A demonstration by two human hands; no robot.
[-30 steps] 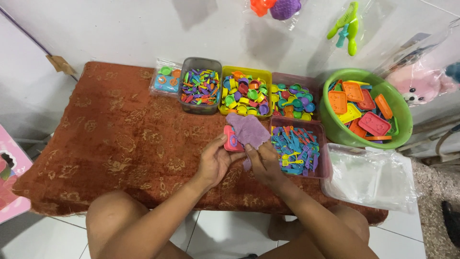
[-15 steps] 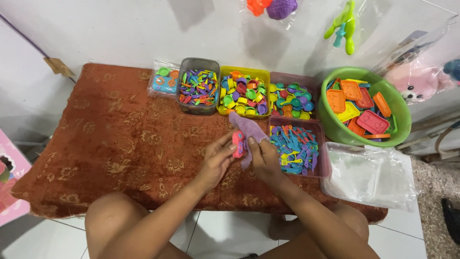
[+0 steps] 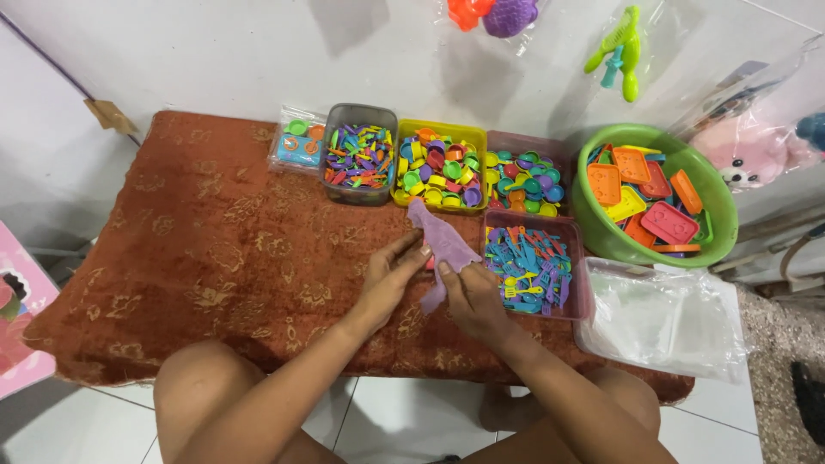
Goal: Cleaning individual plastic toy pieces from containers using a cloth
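My left hand [image 3: 391, 279] and my right hand [image 3: 468, 296] meet over a rust-red patterned cushion [image 3: 198, 258]. Both hold a flat purple toy piece [image 3: 440, 243], tilted up on edge between the fingers. A pink piece is only just visible behind it, by my left fingertips. Right beside my right hand stands a pink tray of blue, pink and yellow toy utensils [image 3: 533, 266].
Along the back stand a small packet of toys [image 3: 298, 146], a grey tray [image 3: 358, 159], a yellow tray [image 3: 438, 163] and a pink tray [image 3: 524, 176] of small coloured toy dishes. A green basin [image 3: 718, 215] holds toy trays. Clear plastic bags [image 3: 662, 318] lie at right.
The purple piece has turned from lying flat to standing on edge between my hands. It now covers the pink piece that showed in my left hand.
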